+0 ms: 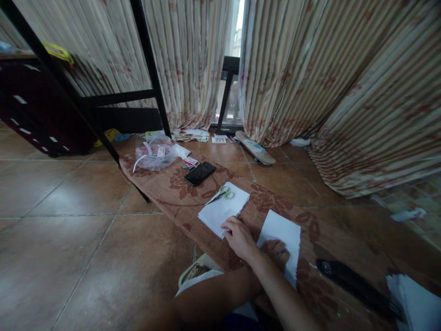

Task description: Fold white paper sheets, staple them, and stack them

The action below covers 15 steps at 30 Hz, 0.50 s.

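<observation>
My forearms cross, the right one over the left. My right hand [238,235] is closed, with a thin pen-like stick [238,214] showing above its fingers. It rests at the near edge of a small stack of white paper [215,218]. Scissors [223,194] with pale green handles lie on that stack, blades pointing left. Partly hidden behind my right forearm, my left hand [276,252] lies on another white sheet [287,230] with a ragged edge, fingers loosely spread.
A brown patterned cloth [179,202] covers the bench. On it lie a black phone [200,174], a clear plastic bag [156,154], a long black object [358,285] and more white paper [416,299]. A skateboard [255,149] sits on the tiled floor by the curtains [292,69].
</observation>
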Each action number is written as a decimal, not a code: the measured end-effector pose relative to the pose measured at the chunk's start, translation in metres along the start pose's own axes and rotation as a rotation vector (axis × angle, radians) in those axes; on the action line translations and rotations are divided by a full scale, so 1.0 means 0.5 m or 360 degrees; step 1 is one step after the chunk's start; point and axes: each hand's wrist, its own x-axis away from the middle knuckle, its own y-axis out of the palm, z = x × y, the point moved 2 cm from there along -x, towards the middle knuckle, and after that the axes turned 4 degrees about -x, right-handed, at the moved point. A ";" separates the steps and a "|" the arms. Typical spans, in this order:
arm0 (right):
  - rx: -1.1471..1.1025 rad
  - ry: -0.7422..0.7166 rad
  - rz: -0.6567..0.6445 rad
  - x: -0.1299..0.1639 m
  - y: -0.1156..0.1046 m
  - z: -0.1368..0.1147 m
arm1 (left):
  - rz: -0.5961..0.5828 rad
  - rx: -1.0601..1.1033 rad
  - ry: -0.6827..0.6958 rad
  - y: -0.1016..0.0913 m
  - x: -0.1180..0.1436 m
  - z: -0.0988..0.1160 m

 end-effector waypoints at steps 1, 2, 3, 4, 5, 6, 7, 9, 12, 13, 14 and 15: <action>0.0002 0.0002 -0.0001 -0.001 0.000 0.000 | -0.0019 -0.0009 0.0006 0.000 -0.001 0.000; 0.0002 0.0000 -0.0002 -0.001 0.001 -0.001 | -0.0034 -0.0017 0.0014 0.000 -0.001 0.000; -0.0001 -0.0001 -0.0002 -0.002 0.001 -0.002 | -0.0045 -0.0023 0.0021 0.000 -0.001 0.000; -0.0005 -0.0003 -0.0003 -0.003 0.000 -0.003 | -0.0054 -0.0026 0.0030 0.000 -0.001 -0.001; -0.0006 -0.0004 -0.0004 -0.004 0.000 -0.004 | -0.0059 -0.0029 0.0038 0.000 0.000 -0.001; 0.0000 -0.0002 -0.0005 -0.005 0.000 -0.004 | -0.0060 -0.0033 0.0038 0.001 0.001 -0.001; 0.0012 0.0003 -0.0008 -0.006 0.000 -0.005 | -0.0060 -0.0037 0.0038 0.001 0.002 -0.001; 0.0045 0.0008 -0.0010 -0.008 0.001 -0.005 | -0.0050 -0.0049 0.0035 0.002 0.003 -0.001; 0.0084 0.0005 0.0004 -0.011 0.003 -0.004 | -0.0036 -0.0062 0.0046 0.002 0.002 -0.002; 0.0085 -0.0001 0.0018 -0.011 0.003 -0.004 | -0.0039 -0.0065 0.0057 0.001 0.002 -0.002; 0.0079 -0.0003 0.0044 -0.012 0.003 -0.005 | -0.0042 -0.0068 0.0067 0.000 0.002 -0.003; 0.0068 -0.0001 0.0081 -0.013 0.001 -0.006 | -0.0052 -0.0076 0.0083 -0.001 0.002 -0.004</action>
